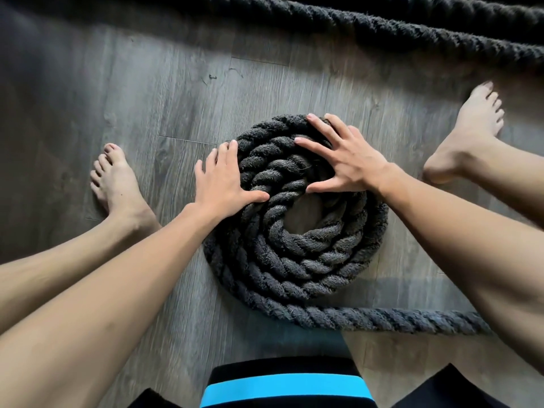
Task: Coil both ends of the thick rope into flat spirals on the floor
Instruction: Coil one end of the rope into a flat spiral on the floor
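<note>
A thick, dark grey twisted rope lies on the wooden floor wound into a flat spiral point(297, 254) of about three turns, with a small bare gap at its centre. My left hand point(223, 181) rests flat on the spiral's left outer edge, fingers spread, thumb lying across the turns. My right hand point(344, 154) presses flat on the upper right turns, fingers splayed. Neither hand is closed around the rope. From the spiral's near side the rope's tail point(412, 319) runs off to the right, under my right leg.
Another stretch of the same rope point(382, 28) crosses the floor along the top of the view. My bare left foot point(117, 184) stands left of the spiral and my right foot point(471, 131) to its right. Grey wood-plank floor point(147, 98) surrounds everything.
</note>
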